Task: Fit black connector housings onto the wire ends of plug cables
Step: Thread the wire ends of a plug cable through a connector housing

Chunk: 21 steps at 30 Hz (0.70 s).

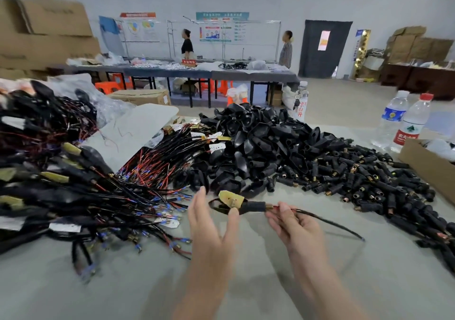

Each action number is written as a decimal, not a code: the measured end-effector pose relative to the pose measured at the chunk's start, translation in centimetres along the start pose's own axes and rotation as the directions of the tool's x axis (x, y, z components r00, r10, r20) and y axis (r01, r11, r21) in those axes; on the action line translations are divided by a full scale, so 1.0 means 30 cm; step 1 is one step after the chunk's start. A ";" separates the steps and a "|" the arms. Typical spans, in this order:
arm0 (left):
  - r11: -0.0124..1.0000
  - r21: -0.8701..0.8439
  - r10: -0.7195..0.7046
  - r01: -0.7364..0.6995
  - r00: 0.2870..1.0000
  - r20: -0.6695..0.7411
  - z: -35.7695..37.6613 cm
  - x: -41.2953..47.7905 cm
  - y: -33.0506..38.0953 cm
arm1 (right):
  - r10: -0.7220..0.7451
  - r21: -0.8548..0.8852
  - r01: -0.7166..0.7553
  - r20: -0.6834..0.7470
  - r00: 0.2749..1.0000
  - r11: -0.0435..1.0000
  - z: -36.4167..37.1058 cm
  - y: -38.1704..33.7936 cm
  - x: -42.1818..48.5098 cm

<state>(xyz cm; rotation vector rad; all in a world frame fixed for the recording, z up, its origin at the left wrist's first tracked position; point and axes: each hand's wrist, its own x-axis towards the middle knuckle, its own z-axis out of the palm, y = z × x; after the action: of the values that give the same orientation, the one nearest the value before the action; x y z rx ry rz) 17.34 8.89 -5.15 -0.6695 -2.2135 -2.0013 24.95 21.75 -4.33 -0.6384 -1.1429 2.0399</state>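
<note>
L hand (209, 226) open, thumb against connector housing (253, 207) | R hand (293, 223) pinches plug cable (330, 222) just right of it | I'd steady housing, feed wires straight, seat fully.

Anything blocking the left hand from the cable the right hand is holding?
Nothing visible. The left hand is right at the cable, with its thumb at the cable's black end below the brass tab. The right hand pinches the cable further along.
</note>
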 end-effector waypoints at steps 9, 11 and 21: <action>0.833 -0.400 -0.357 0.383 0.923 0.142 -0.290 0.067 0.091 | 0.137 0.023 -0.145 0.211 0.968 0.989 0.438 0.121 -0.214; 0.887 -0.347 -0.295 0.304 0.952 0.081 -0.352 0.115 0.124 | 0.140 -0.016 -0.142 0.292 0.946 0.990 0.506 0.126 -0.243; 0.897 -0.230 -0.433 0.378 0.860 -0.271 -0.751 0.569 0.111 | 0.189 -0.238 -0.091 0.433 0.882 0.967 0.486 0.072 -0.251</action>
<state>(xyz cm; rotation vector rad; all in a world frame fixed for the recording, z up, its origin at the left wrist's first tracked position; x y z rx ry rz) -1.89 -8.19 7.05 0.1364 -2.1339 -2.3046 18.80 7.54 1.51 -0.3554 -1.6429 2.2823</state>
